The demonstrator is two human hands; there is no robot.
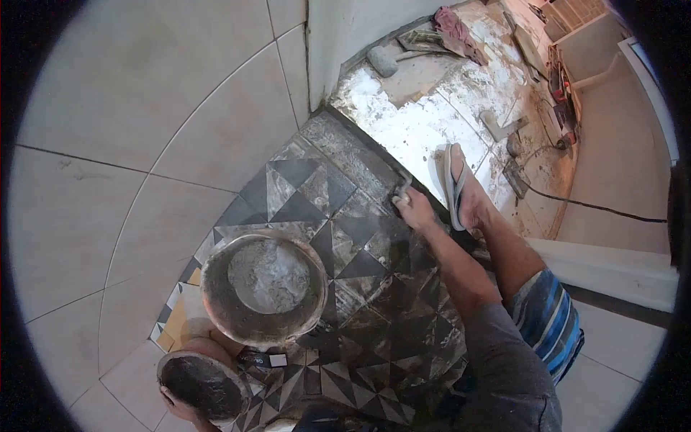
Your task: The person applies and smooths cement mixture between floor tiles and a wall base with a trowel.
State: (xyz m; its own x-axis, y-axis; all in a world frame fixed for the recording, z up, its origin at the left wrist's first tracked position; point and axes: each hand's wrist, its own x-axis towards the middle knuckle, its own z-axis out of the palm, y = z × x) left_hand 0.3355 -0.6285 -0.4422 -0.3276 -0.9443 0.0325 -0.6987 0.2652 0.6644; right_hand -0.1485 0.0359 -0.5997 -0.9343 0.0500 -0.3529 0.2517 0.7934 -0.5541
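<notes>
At the lower left, my left hand (180,407) grips the rim of a small round bowl (170,373) with dark grey paste in it. My right hand (415,209) is closed down at the floor, by the dark strip along the tile edge. A small greyish piece (405,180) pokes out past its fingers, too small to name. Between my hands stands a large round basin (213,309) with a pale grey, wet-looking mix inside. Grey smears cover the black-and-white patterned floor tiles (360,257) around it.
Large pale wall tiles (209,108) rise on the left. My sandalled foot (461,183) rests on the white-splashed floor past the strip. A grey mallet head (382,62), a pink cloth (455,30) and a black cable (597,204) lie beyond.
</notes>
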